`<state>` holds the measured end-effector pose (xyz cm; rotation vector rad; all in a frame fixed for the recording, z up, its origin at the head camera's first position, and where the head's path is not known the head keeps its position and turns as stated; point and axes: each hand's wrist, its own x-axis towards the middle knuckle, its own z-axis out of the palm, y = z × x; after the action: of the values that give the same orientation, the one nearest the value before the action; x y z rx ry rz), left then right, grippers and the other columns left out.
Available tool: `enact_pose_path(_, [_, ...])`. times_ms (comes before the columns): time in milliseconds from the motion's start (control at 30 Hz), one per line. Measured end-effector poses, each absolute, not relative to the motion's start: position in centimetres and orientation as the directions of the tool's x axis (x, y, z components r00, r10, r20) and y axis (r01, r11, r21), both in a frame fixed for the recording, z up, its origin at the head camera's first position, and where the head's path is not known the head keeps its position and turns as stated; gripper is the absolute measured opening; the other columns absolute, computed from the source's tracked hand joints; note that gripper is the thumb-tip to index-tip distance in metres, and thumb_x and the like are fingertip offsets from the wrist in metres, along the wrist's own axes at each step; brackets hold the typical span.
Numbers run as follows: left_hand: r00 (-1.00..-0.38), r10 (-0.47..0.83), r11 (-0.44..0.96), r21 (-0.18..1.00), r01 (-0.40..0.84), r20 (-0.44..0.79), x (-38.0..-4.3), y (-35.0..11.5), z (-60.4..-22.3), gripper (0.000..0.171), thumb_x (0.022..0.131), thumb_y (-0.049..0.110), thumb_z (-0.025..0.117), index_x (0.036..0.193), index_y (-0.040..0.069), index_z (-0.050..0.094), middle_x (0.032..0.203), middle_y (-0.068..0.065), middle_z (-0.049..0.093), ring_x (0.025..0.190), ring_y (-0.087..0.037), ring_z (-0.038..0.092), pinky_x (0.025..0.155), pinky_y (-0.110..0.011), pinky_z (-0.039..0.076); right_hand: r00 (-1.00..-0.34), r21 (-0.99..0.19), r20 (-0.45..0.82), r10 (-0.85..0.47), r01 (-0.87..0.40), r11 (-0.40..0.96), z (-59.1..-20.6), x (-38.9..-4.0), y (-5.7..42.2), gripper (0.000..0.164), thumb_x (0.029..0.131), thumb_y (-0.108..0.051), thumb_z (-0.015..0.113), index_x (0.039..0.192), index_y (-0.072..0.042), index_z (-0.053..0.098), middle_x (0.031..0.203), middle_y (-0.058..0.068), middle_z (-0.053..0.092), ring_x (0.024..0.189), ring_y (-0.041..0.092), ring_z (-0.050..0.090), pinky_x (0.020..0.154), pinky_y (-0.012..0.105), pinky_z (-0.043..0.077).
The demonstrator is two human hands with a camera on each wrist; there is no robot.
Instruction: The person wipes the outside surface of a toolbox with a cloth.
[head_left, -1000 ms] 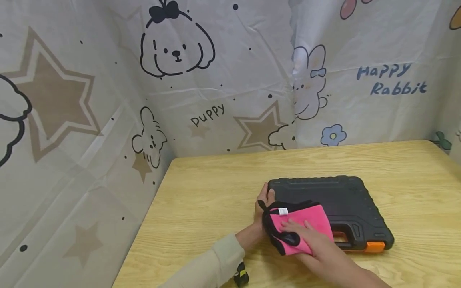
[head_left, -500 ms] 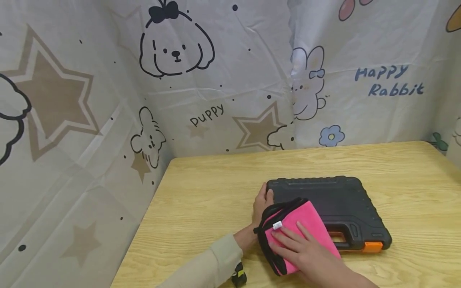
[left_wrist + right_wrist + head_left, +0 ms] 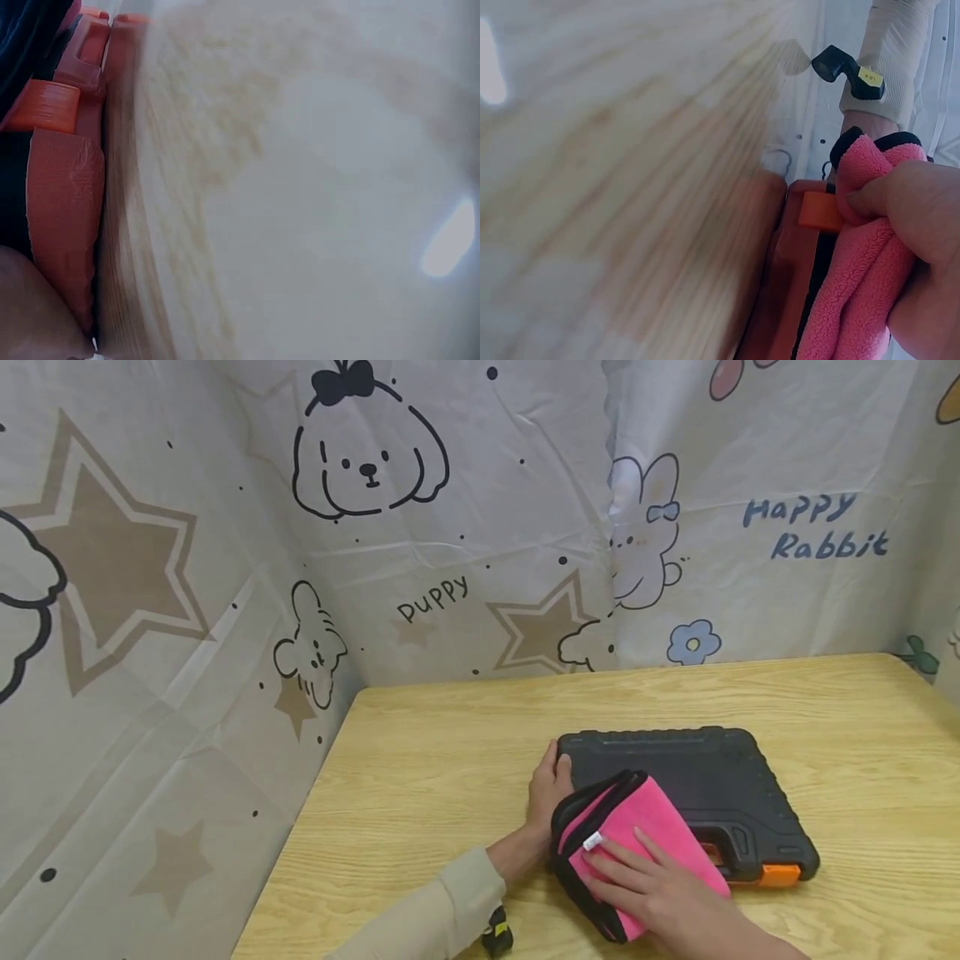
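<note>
A black plastic tool case (image 3: 660,756) lies flat on the table, its orange latch (image 3: 780,875) on the near side. My left hand (image 3: 550,789) grips its left edge, thumb near the top; the other fingers are partly hidden. In the left wrist view the orange-red lower side of the case (image 3: 66,195) shows beside that hand (image 3: 34,315). A folded pink cloth with black edging (image 3: 660,814) covers the case's near left part. My right hand (image 3: 656,889) lies over the cloth. In the right wrist view its thumb pinches a fold of the cloth (image 3: 862,277).
The wood-grain table (image 3: 435,743) stretches around the case on all sides. Behind and to the left hangs a printed curtain (image 3: 465,535). A black device with a yellow label (image 3: 497,933) is strapped at my left wrist, below the sleeve (image 3: 442,902).
The right hand and the pink cloth have shifted toward me, and the cloth has turned on the case. The cloth's fold lies differently. The left hand and the case have stayed put.
</note>
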<state>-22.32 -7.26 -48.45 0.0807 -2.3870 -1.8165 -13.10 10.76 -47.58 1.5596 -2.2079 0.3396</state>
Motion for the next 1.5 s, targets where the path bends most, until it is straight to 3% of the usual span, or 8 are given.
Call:
enact_pose_path(367, [-0.989,-0.151,0.28,0.959,-0.034,0.009,-22.4,-7.1,-48.6,0.051,0.108,0.02,0.039,0.152,-0.005,0.033,0.155,-0.019,0.036,0.143,-0.032,0.032,0.117,-0.046,0.026,-0.287,0.037,0.467,-0.837,-0.939,0.342,-47.9,-12.8,13.7,0.073,0.088,-0.062,0.062,0.136,-0.007,0.061,0.145,0.009,0.053,0.151,0.015,0.007,0.12,0.033,-0.004])
enact_pose_path(600, [-0.99,-0.141,0.261,0.964,-0.047,-0.01,-22.5,-7.0,-48.6,0.052,0.109,0.021,0.038,0.154,-0.003,0.03,0.157,-0.018,0.033,0.145,-0.03,0.029,0.118,-0.045,0.024,-0.258,0.106,0.461,-0.849,-0.934,0.341,-48.3,-12.9,15.1,0.076,0.089,-0.065,0.059,0.142,-0.011,0.055,0.158,-0.001,0.036,0.151,0.014,0.007,0.121,0.032,-0.002])
enact_pose_path(800, [-0.989,-0.145,0.261,0.964,-0.051,-0.013,-22.5,-7.1,-48.6,0.052,0.109,0.021,0.038,0.154,-0.003,0.03,0.157,-0.017,0.033,0.145,-0.029,0.029,0.118,-0.045,0.024,-0.277,0.086,0.434,-0.857,-0.934,0.346,-48.5,-12.8,16.3,0.081,0.089,-0.064,0.06,0.152,-0.016,0.045,0.153,-0.001,0.044,0.151,0.011,0.005,0.12,0.03,-0.005])
enact_pose_path(1100, [-0.99,-0.137,0.268,0.961,-0.062,-0.026,-22.4,-7.2,-48.5,0.052,0.109,0.023,0.038,0.155,-0.001,0.029,0.158,-0.015,0.033,0.145,-0.029,0.029,0.118,-0.046,0.024,-0.319,0.109,0.418,-0.851,-0.912,0.395,-48.7,-12.0,17.7,0.074,0.086,-0.069,0.06,0.133,-0.012,0.062,0.134,0.005,0.062,0.15,0.008,0.004,0.12,0.035,-0.008])
enact_pose_path(1167, [-0.99,-0.135,0.263,0.963,-0.065,-0.03,-22.3,-7.2,-48.5,0.052,0.11,0.023,0.038,0.155,-0.001,0.029,0.158,-0.015,0.032,0.145,-0.029,0.029,0.117,-0.046,0.024,-0.31,0.138,0.427,-0.85,-0.906,0.4,-48.8,-11.9,18.0,0.08,0.087,-0.07,0.058,0.146,-0.016,0.053,0.132,0.005,0.063,0.15,0.009,0.005,0.12,0.037,-0.007])
enact_pose_path(1333, [-0.991,-0.133,0.252,0.965,-0.068,-0.035,-22.4,-7.2,-48.6,0.052,0.11,0.022,0.038,0.155,-0.002,0.029,0.159,-0.015,0.031,0.145,-0.029,0.028,0.117,-0.046,0.024,-0.293,0.197,0.447,-0.845,-0.89,0.412,-49.1,-11.8,18.7,0.096,0.09,-0.072,0.051,0.16,-0.021,0.009,0.162,-0.003,0.026,0.151,0.014,0.005,0.121,0.041,-0.006])
enact_pose_path(1400, [-0.99,-0.136,0.258,0.964,-0.068,-0.033,-22.4,-7.2,-48.5,0.052,0.11,0.023,0.038,0.155,-0.001,0.029,0.158,-0.015,0.032,0.145,-0.029,0.029,0.117,-0.047,0.024,-0.298,0.2,0.45,-0.842,-0.885,0.42,-49.1,-11.7,19.0,0.097,0.089,-0.072,0.051,0.16,-0.021,0.009,0.165,-0.006,0.008,0.151,0.014,0.006,0.121,0.041,-0.005])
enact_pose_path(1500, [-0.99,-0.139,0.275,0.959,-0.073,-0.035,-22.5,-7.2,-48.5,0.052,0.11,0.023,0.038,0.155,-0.001,0.03,0.158,-0.015,0.032,0.145,-0.029,0.029,0.117,-0.046,0.025,-0.301,0.196,0.452,-0.84,-0.885,0.423,-49.2,-11.7,19.5,0.095,0.09,-0.071,0.05,0.16,-0.021,0.01,0.165,-0.005,0.009,0.151,0.014,0.007,0.121,0.039,-0.005])
